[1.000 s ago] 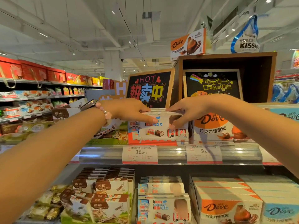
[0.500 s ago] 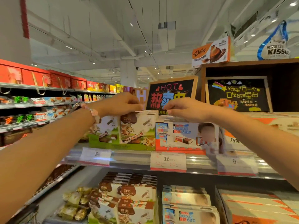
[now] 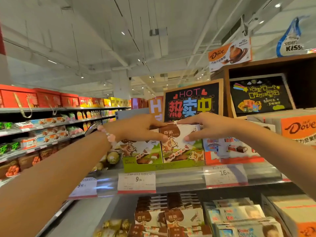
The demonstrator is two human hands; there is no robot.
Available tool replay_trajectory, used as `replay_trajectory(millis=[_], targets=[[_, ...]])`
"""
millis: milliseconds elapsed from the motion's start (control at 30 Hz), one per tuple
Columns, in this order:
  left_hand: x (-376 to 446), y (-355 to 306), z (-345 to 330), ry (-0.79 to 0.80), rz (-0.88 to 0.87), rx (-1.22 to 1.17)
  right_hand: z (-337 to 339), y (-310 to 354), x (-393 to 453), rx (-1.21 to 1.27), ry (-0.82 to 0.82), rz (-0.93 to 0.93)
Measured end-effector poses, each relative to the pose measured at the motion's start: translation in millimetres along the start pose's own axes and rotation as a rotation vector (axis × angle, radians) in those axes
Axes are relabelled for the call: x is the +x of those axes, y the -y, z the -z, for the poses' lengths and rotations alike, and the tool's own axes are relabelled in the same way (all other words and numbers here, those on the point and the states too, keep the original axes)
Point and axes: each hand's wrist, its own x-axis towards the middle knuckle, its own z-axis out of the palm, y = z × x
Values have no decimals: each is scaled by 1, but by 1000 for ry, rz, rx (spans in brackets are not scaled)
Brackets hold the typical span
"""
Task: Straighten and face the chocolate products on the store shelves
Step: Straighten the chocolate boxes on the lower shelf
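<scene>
Far left, red gift boxes [image 3: 18,98] line the top of a side aisle. Your left hand [image 3: 135,128] wears a pink bead bracelet [image 3: 109,136] at the wrist and holds the top left edge of the cow-print chocolate box [image 3: 181,142], thumb on its front and fingers over the top: a narrow grip on the box. That box stands upright in a green tray [image 3: 153,165] on the upper shelf [image 3: 179,180], beside a matching box [image 3: 138,151] to its left. Your right hand [image 3: 206,128] pinches the same box at its top right, thumb on the front face. Behind it stands a chalkboard sign [image 3: 192,102]. Below hang price tags [image 3: 136,183]. To the right sit blue and white chocolate packs [image 3: 232,148], then an orange box [image 3: 299,128]. More cow-print boxes [image 3: 169,218] fill the lower shelf.
</scene>
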Motion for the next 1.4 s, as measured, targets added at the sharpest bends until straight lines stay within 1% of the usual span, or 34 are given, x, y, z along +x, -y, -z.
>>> replay_trajectory(millis=[100, 133, 167, 233, 267, 300, 333, 400, 467, 567, 633, 700, 767, 833, 933, 1067, 1133, 1233, 1333, 1400], targets=[[-1, 5, -2, 20, -41, 29, 2, 4, 0, 24, 12, -33], [-4, 7, -2, 9, -66, -5, 1, 5, 0, 33, 20, -41], [-7, 10, -2, -35, -69, -67, 1, 6, -1, 39, 25, -43], [-12, 18, 1, -227, -37, -172, 0, 6, -1, 41, 25, -47], [-13, 26, 3, -321, -17, -186, 1, 6, -2, 41, 24, -49], [-15, 34, 8, -373, 8, -181, 1, 6, -2, 39, 24, -48], [-17, 41, 12, -370, 35, -162, 2, 6, -2, 35, 27, -46], [-20, 54, 18, -290, 73, -146, 2, 6, -2, 26, 39, -49], [-22, 60, 18, -249, 73, -198, 2, 6, -2, 39, 50, -50], [-19, 64, 15, -292, 70, -225, 2, 5, -2, 65, 53, -45], [-17, 64, 14, -298, 37, -229, 2, 4, -2, 73, 57, -42], [-18, 62, 14, -223, 5, -282, 3, 4, -1, 103, 63, -41], [-20, 62, 14, -112, 24, -375, 3, 3, -1, 127, 70, -37], [-20, 61, 15, -57, 36, -394, 2, 3, -1, 134, 75, -33], [-17, 57, 16, -102, 28, -319, 2, 2, -1, 138, 72, -38], [-13, 52, 19, -70, 56, -285, 3, 2, -1, 120, 68, -34], [-11, 51, 20, -80, 38, -275, 3, 2, -1, 122, 72, -36], [-12, 47, 19, -122, 18, -250, 2, 2, 0, 123, 69, -41], [-16, 42, 29, -210, -23, -269, 2, -1, 0, 125, 74, -40], [-19, 38, 39, -195, -36, -267, 2, -1, 0, 135, 78, -40]])
